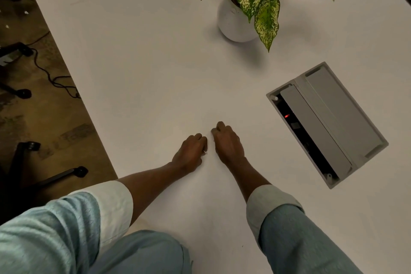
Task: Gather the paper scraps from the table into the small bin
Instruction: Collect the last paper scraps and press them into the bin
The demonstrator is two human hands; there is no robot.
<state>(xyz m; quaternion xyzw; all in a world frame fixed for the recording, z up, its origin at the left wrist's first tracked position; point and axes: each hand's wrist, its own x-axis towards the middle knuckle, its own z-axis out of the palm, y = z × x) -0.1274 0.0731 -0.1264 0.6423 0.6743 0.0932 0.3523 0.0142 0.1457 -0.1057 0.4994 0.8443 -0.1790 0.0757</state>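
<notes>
While both hands rest curled on the desk (144, 73), left hand (190, 152) pinches a paper scrap (205, 152); right hand (228, 142) fisted (contents unclear), both left of the cable box (327, 122).

A wide white table (138, 55) fills most of the view, its left edge running diagonally. Near the far edge stands a round white pot (233, 22) holding a plant with speckled green leaves (266, 18). Toward the right edge a grey cable box (329, 122) is sunk into the tabletop — lid partly open, a red light inside. Left of the table lies brownish floor (44, 113) with black cables (51, 73) and chair-base casters (81, 171).
</notes>
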